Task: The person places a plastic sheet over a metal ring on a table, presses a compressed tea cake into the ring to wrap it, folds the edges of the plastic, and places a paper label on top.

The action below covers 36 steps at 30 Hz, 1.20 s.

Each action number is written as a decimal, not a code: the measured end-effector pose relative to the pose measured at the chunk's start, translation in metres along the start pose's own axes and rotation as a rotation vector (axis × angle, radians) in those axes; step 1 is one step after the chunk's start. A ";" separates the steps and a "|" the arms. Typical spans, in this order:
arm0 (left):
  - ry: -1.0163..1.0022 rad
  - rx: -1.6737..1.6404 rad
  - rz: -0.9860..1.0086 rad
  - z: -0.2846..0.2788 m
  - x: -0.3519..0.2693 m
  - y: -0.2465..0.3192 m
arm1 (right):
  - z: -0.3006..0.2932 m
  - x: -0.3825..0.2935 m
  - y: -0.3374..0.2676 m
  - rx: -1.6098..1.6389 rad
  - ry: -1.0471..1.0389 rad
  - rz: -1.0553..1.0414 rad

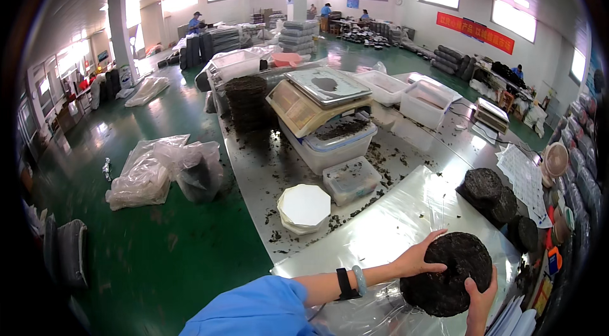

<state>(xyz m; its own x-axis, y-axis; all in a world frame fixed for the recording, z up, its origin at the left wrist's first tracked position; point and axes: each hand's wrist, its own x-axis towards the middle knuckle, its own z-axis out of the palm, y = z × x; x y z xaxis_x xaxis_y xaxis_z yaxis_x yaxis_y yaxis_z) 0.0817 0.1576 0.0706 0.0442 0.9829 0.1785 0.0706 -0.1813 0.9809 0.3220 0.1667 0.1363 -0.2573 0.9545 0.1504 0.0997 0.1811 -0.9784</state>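
Observation:
Both my hands grip a thick, round cake of dark, dried-seaweed-like material [456, 264] above a clear plastic sheet [380, 226]. My left hand [421, 258] is at its upper-left edge, thumb across the top. Opposite, at the lower-right edge, my right hand [483, 295] has its thumb on the upper surface. More of the dark mass shows below the cake; whether it is a separate piece I cannot tell. Similar dark round cakes [483, 185] lie at the sheet's right edge. A stack of white octagonal paper sheets [304, 205] sits beyond the sheet.
A weighing scale [328, 86] rests on a lidded plastic box [328, 150], with a smaller box [352, 179] before it. Left of the scale rises a dark cake stack [246, 103]. Open tubs [426, 103] stand farther back. Plastic bags [157, 169] lie on the green floor. Several people work at distant tables.

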 end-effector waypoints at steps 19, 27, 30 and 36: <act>0.121 0.041 -0.039 0.015 0.016 -0.026 | -0.086 -0.045 -0.164 -0.446 0.724 -1.241; 0.133 0.018 -0.023 0.016 0.017 -0.022 | -0.077 -0.051 -0.110 -0.418 0.600 -0.913; 0.160 0.058 -0.027 0.014 0.012 -0.025 | -0.076 -0.043 -0.122 -0.394 0.587 -0.899; 0.158 0.027 -0.015 0.016 0.012 -0.020 | -0.076 -0.035 -0.124 -0.344 0.622 -0.973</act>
<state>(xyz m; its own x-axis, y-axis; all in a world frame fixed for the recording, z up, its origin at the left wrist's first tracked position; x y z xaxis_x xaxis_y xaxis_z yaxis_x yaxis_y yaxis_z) 0.0965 0.1725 0.0522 -0.1143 0.9777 0.1759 0.0965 -0.1653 0.9815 0.3921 0.1292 0.2629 0.1308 0.3164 0.9395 0.3966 0.8519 -0.3421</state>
